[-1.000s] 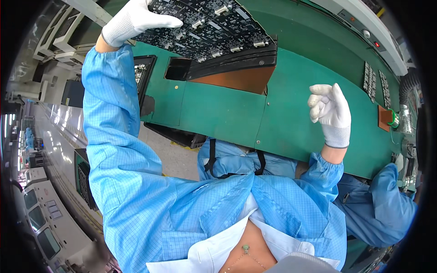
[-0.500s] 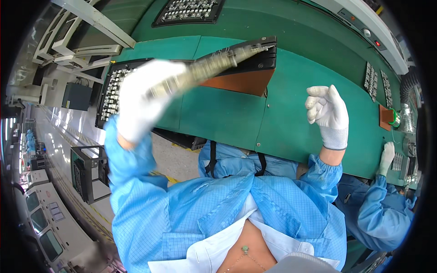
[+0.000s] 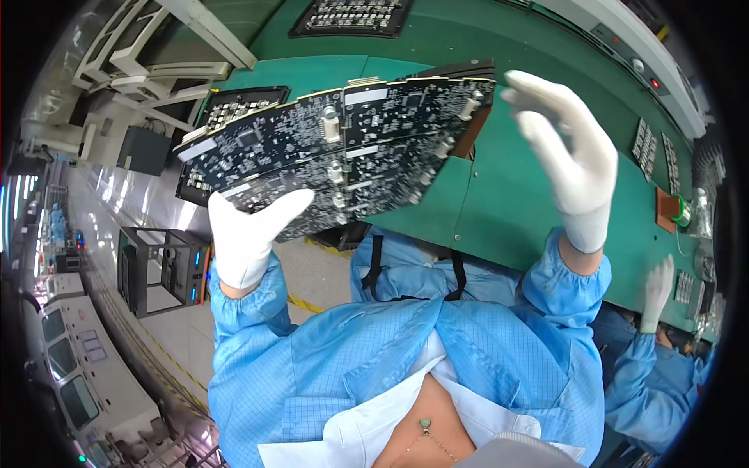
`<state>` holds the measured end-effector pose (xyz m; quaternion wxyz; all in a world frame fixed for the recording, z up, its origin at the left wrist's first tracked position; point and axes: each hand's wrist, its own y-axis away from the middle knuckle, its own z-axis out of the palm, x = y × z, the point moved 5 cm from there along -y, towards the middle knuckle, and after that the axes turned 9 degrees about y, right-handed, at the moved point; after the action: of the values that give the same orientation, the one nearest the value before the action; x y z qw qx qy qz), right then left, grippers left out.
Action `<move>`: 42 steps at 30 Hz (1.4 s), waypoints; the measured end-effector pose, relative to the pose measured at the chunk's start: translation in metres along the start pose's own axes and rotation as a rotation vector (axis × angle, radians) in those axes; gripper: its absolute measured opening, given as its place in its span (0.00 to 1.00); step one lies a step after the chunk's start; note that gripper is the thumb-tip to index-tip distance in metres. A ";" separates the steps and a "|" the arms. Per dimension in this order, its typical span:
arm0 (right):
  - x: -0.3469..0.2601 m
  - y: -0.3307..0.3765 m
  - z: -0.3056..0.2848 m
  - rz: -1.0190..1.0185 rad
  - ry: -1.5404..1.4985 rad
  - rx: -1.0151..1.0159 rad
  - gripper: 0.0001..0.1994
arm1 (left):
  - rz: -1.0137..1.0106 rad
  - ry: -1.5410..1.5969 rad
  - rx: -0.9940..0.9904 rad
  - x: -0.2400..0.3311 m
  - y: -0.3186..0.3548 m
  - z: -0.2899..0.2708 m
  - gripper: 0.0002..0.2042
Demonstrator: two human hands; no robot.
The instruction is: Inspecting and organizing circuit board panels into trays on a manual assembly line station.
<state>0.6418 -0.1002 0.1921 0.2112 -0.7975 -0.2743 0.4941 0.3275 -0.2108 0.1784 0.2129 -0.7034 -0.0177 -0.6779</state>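
A large black circuit board panel [image 3: 378, 148], crowded with small parts and several upright cylindrical components, is tilted above the bench with its populated face toward me. My left hand [image 3: 243, 246], in a white glove, grips its lower left edge, thumb across the face and the other fingers partly hidden. My right hand [image 3: 576, 156], gloved too, is raised just beyond the panel's right end. Its fingers and thumb are apart with nothing between them. Behind the panel shows a black slotted holder [image 3: 474, 69] with a brown side, mostly covered.
A black tray of small parts [image 3: 248, 101] lies behind the panel at the left, another tray [image 3: 349, 17] at the far side. The green bench [image 3: 507, 210] extends right, with a green spool [image 3: 682, 210] and a co-worker's gloved hand [image 3: 658, 292]. A metal frame [image 3: 156, 269] stands lower left.
The panel has swung from nearly edge-on to showing its populated face. My left hand has moved down to its lower edge. My right hand has risen toward its right end and its fingers have straightened.
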 end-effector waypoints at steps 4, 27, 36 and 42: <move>-0.002 0.003 0.014 0.020 0.114 -0.187 0.10 | -0.033 0.132 -0.006 -0.017 0.005 0.017 0.19; 0.070 -0.044 0.167 -0.156 0.280 0.002 0.24 | 0.225 0.086 0.516 -0.046 0.050 -0.103 0.16; -0.035 -0.015 0.057 -0.587 0.307 -0.074 0.21 | -0.028 0.191 0.105 -0.075 0.045 0.008 0.14; -0.022 0.022 0.032 -0.400 0.519 -0.310 0.11 | -0.177 0.133 -0.268 -0.093 0.040 0.070 0.11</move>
<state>0.6099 -0.1290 0.1796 0.2429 -0.8494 -0.4339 0.1765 0.3986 -0.2000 0.0791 0.0572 -0.6749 0.0251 -0.7353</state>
